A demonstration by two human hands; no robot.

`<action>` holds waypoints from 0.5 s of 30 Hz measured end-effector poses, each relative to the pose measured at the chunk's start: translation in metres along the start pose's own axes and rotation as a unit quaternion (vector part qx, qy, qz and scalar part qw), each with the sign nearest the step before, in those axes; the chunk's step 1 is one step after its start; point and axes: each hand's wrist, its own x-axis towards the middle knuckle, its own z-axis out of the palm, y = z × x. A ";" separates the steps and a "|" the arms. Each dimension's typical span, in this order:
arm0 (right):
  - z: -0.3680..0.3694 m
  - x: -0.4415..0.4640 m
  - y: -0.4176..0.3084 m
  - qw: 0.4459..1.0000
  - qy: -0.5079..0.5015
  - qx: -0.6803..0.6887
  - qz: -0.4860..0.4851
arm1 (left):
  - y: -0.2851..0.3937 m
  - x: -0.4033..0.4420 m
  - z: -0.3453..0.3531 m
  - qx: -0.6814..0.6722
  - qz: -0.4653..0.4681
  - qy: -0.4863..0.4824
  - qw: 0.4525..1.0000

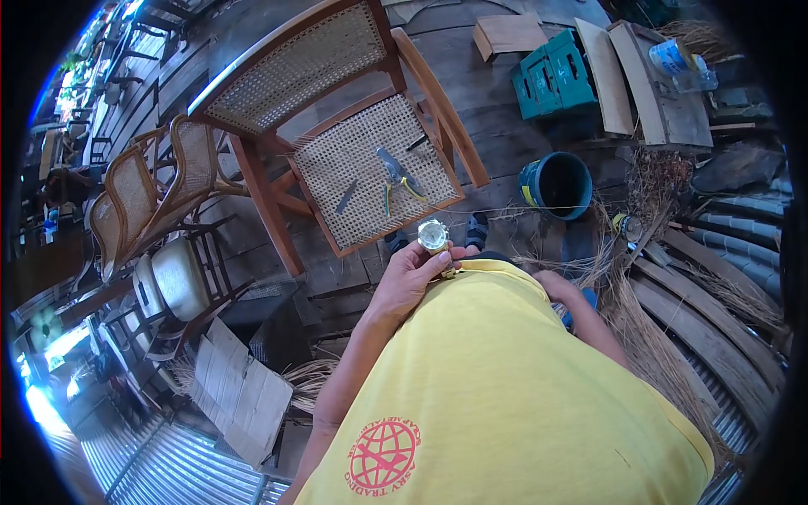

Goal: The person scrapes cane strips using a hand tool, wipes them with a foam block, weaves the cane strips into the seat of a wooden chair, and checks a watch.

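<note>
My left hand [414, 271] is closed around a gold-coloured wristwatch [433, 236] in front of the yellow shirt. My right hand [551, 284] rests at the shirt's right edge, its fingers largely hidden. Ahead stands a wooden armchair [452, 114] with a woven cane seat [337, 160] and cane back. On the seat lie pliers [396, 178] with yellow and dark handles, a flat blade-like piece [346, 196] and a small black tool [417, 143].
A dark bucket [566, 185] stands right of the chair, below a green crate [553, 76]. Cane strands [623, 328] and planks [707, 328] lie at the right. Rattan chairs [151, 177] and flattened cardboard [240, 391] are on the left.
</note>
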 end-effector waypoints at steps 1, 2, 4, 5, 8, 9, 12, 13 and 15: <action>-0.013 -0.016 -0.013 1.000 0.000 0.000 -0.001 | 0.001 0.000 -0.001 -0.003 -0.003 -0.001 1.000; -0.025 -0.031 -0.026 0.997 -0.066 -0.031 -0.012 | 0.002 -0.001 -0.001 -0.003 -0.004 0.000 1.000; -0.033 -0.047 -0.037 0.989 -0.130 -0.064 -0.021 | 0.005 -0.001 -0.001 -0.015 -0.012 0.001 1.000; -0.032 -0.052 -0.039 0.996 -0.086 -0.001 -0.016 | 0.005 0.000 -0.001 -0.015 -0.010 0.000 1.000; -0.035 -0.053 -0.054 0.999 -0.014 0.025 0.019 | 0.004 0.000 -0.005 -0.061 -0.019 -0.003 0.998; -0.022 -0.049 -0.051 0.981 0.038 0.190 -0.026 | 0.006 -0.001 -0.005 -0.066 -0.026 -0.001 0.997; 0.007 -0.015 -0.052 0.899 0.103 0.420 -0.072 | 0.007 0.001 -0.010 -0.067 -0.035 0.002 0.997; 0.012 -0.010 -0.054 0.862 0.115 0.488 -0.073 | 0.004 0.002 -0.013 -0.065 -0.037 0.006 0.997; 0.015 0.017 -0.067 0.837 0.132 0.527 -0.064 | -0.001 0.007 -0.019 -0.052 -0.028 0.002 0.998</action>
